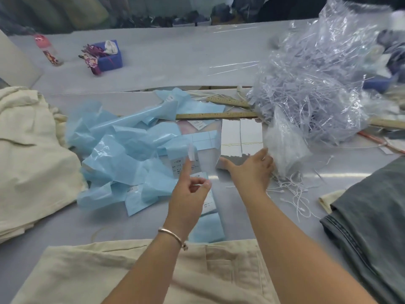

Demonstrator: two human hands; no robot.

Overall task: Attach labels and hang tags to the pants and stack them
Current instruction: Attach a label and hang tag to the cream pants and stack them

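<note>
From the head camera, the risk is lying at the left hand (188,189): it is lifting a small, translucent sticker label (192,152) off its raised forefinger, other fingers loosely curled round a blurred scrap. My guess is that the label could be folding on itself or dropping among the blue backing sheets (122,148) spreading toward nine o'clock, where it would be hard to find. The right hand (252,170) is reaching toward twelve o'clock, fingers straight and apart, pressing on the stack of white hang tags (241,134); a careless grab could be dragging several tags, or snagging the white tag strings (293,194) tangling at three o'clock. Both forearms are stretching over the cream pants (153,273) lying at six o'clock, waiting for tagging. A cream pile (32,161) is sitting at nine o'clock, grey pants (372,216) at four.
</note>
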